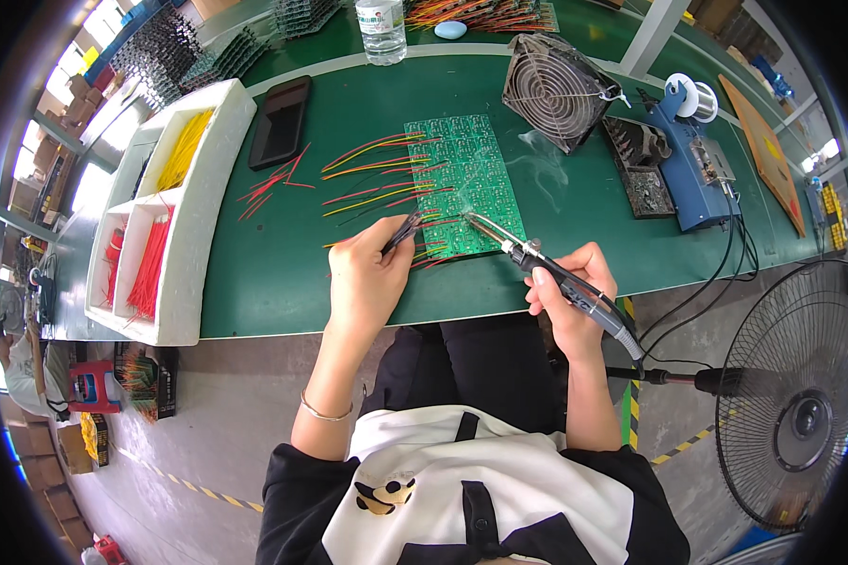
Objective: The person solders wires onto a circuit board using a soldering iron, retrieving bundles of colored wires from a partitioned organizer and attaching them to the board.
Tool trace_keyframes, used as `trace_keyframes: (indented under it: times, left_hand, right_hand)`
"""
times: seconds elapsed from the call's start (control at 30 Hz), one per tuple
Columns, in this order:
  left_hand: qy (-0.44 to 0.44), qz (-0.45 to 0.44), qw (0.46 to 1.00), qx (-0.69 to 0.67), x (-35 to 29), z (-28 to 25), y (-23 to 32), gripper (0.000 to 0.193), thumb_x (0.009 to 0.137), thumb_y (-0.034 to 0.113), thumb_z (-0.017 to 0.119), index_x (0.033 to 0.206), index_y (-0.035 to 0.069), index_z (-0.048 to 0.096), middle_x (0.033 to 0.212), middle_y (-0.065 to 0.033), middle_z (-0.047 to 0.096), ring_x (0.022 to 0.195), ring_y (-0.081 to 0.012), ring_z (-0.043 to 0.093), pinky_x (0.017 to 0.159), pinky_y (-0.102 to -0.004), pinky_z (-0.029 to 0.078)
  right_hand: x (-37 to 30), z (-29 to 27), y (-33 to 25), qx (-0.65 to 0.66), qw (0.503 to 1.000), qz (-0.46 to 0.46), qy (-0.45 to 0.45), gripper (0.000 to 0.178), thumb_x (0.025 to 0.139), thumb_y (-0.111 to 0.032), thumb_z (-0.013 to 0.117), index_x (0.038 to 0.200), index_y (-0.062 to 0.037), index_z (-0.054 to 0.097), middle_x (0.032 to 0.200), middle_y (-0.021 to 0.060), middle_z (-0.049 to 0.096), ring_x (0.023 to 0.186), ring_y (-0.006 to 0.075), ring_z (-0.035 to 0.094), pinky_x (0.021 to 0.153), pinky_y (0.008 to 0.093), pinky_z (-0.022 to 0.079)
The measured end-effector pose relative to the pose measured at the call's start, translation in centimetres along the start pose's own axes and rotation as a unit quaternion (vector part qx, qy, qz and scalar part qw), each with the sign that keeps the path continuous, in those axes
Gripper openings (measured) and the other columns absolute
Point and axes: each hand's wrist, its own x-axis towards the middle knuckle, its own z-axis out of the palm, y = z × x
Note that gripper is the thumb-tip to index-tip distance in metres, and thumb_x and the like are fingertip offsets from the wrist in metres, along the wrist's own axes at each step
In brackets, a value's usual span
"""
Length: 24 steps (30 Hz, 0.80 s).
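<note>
A green panel of small circuit boards [481, 165] lies on the green tabletop in front of me. Red, yellow and black wires [377, 168] stick out from its left side in rows. My left hand [367, 278] is closed around dark tweezers [402, 234], whose tips reach the wires at the panel's lower left. In my right hand [579, 306] is a soldering iron [558, 278], its metal tip pointing left over the lower middle of the panel. Thin smoke drifts above the boards. Whether the tip touches a joint is too small to tell.
Left stands a white foam box [219, 141] of yellow and red wires, beside a black phone [281, 122] and loose red wires [271, 188]. A square fan [558, 89], blue soldering station [693, 169] and water bottle [382, 33] stand farther back. A large fan [806, 424] is at right.
</note>
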Motion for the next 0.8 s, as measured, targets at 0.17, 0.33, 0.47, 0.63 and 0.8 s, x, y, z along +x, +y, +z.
trace_keyframes:
  times: [0.17, 0.33, 0.47, 0.63, 0.8]
  left_hand:
    - [-0.004, 0.009, 1.000, 0.006, 0.02, -0.11, -0.03, 0.005, 0.079, 0.003, 0.065, 0.080, -0.001, 0.066, 0.049, 0.0017, 0.029, 0.046, -0.0018, 0.024, 0.040, -0.0204, 0.023]
    - [-0.021, -0.002, 1.000, 0.010, -0.02, -0.28, 0.00, 0.009, 0.076, 0.001, 0.063, 0.085, 0.000, 0.065, 0.054, -0.0048, 0.044, 0.044, -0.0073, 0.036, 0.043, -0.0219, 0.031]
    - [-0.038, -0.011, 0.999, 0.020, -0.03, -0.38, -0.01, 0.017, 0.073, -0.002, 0.060, 0.089, 0.001, 0.064, 0.060, -0.0113, 0.056, 0.042, -0.0144, 0.047, 0.046, -0.0241, 0.040]
    - [-0.038, -0.011, 0.999, 0.023, -0.15, -0.42, -0.07, 0.017, 0.073, -0.002, 0.060, 0.090, 0.001, 0.064, 0.060, -0.0116, 0.056, 0.043, -0.0146, 0.047, 0.047, -0.0242, 0.040]
    - [-0.040, -0.015, 0.999, 0.019, -0.10, -0.33, -0.16, 0.017, 0.073, -0.002, 0.061, 0.090, 0.001, 0.064, 0.060, -0.0117, 0.055, 0.042, -0.0150, 0.047, 0.046, -0.0243, 0.039]
  right_hand:
    - [-0.01, -0.02, -0.21, -0.012, 1.000, 0.000, -0.004, 0.022, 0.078, -0.003, 0.067, 0.079, -0.0030, 0.045, 0.065, 0.0082, 0.061, 0.050, 0.0070, 0.057, 0.045, 0.0199, 0.047]
    - [0.04, -0.02, -0.12, -0.015, 1.000, -0.001, -0.004, 0.022, 0.078, -0.003, 0.067, 0.079, -0.0030, 0.044, 0.064, 0.0081, 0.061, 0.050, 0.0068, 0.057, 0.045, 0.0196, 0.046]
    - [0.07, -0.10, -0.01, -0.006, 1.000, -0.007, -0.003, 0.022, 0.078, -0.003, 0.067, 0.079, -0.0028, 0.044, 0.065, 0.0086, 0.061, 0.050, 0.0068, 0.056, 0.045, 0.0198, 0.046]
    - [0.03, -0.26, 0.16, 0.004, 1.000, -0.022, 0.004, 0.022, 0.079, -0.003, 0.066, 0.080, -0.0028, 0.044, 0.068, 0.0101, 0.062, 0.051, 0.0072, 0.056, 0.046, 0.0200, 0.047]
    - [0.14, -0.39, 0.25, 0.016, 1.000, -0.024, 0.008, 0.021, 0.079, -0.002, 0.065, 0.080, -0.0025, 0.043, 0.070, 0.0114, 0.062, 0.052, 0.0078, 0.056, 0.045, 0.0204, 0.047]
